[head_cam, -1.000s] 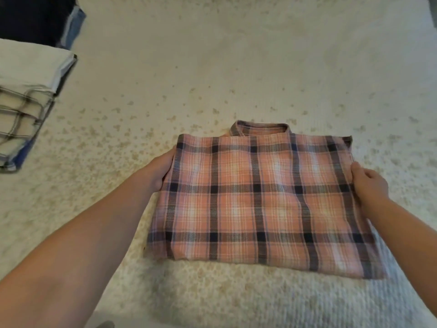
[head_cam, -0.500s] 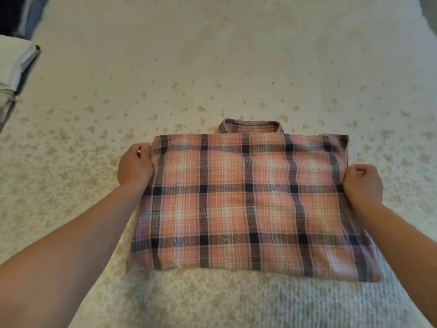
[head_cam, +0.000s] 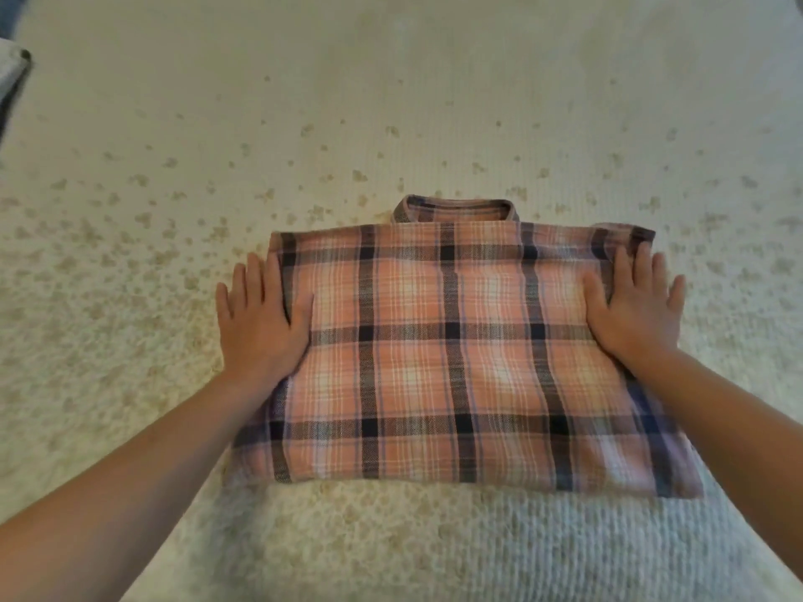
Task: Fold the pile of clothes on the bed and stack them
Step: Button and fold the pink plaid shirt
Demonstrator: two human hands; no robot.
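A folded pink plaid shirt (head_cam: 452,349) with dark stripes lies flat on the bed, its collar pointing away from me. My left hand (head_cam: 260,321) lies palm down with straight fingers on the shirt's left edge, partly on the bedspread. My right hand (head_cam: 632,312) presses flat on the shirt's right edge, fingers spread toward the far right corner.
The bed is covered by a cream bedspread (head_cam: 391,102) with small tan flecks. A corner of the stack of folded clothes (head_cam: 13,76) shows at the far left edge.
Both hands gripped the shirt's side edges before; now they have let go and lie flat on it. The view has shifted right, so the stack at the left is almost out of frame.
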